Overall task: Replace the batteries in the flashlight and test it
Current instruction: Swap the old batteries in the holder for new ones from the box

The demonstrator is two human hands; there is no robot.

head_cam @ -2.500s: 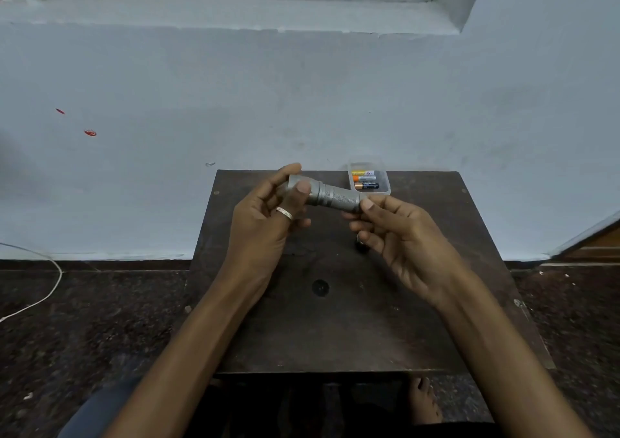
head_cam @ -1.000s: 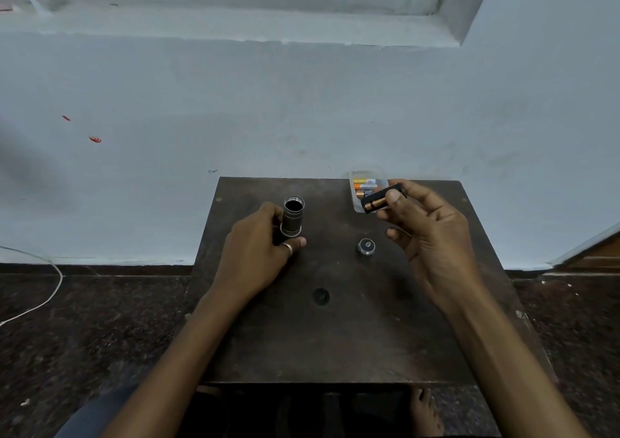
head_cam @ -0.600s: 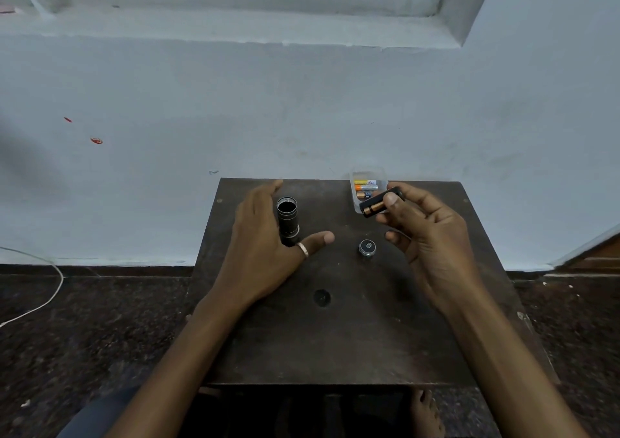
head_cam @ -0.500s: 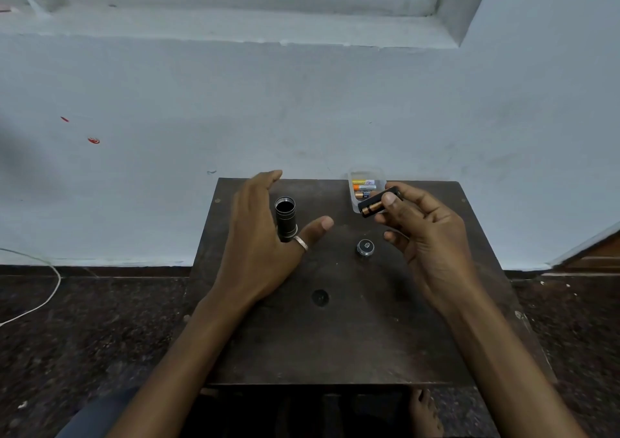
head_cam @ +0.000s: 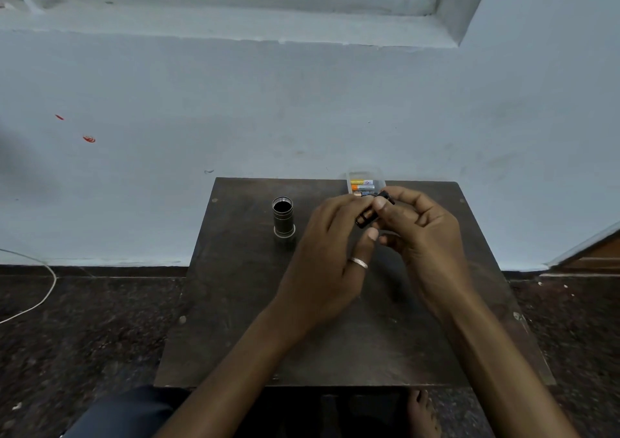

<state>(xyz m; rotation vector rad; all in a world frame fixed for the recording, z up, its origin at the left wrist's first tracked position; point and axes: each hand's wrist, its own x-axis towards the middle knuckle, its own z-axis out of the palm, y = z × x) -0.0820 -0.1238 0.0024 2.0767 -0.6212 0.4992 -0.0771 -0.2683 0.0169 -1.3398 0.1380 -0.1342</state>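
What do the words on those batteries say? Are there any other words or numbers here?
Batteries in the clear box: there is printing on the yellow, orange and blue labels, but it is too small and blurred to read.
Black battery holder in both hands: no writing shows.
Flashlight body: no writing shows.
Red marks on the wall: smudges, not letters.
Nothing here can be read.

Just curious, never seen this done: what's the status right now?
Both hands, left and right, on the black battery holder. Flashlight body upright, open, untouched. Spare batteries in tray behind. Nothing in the way.
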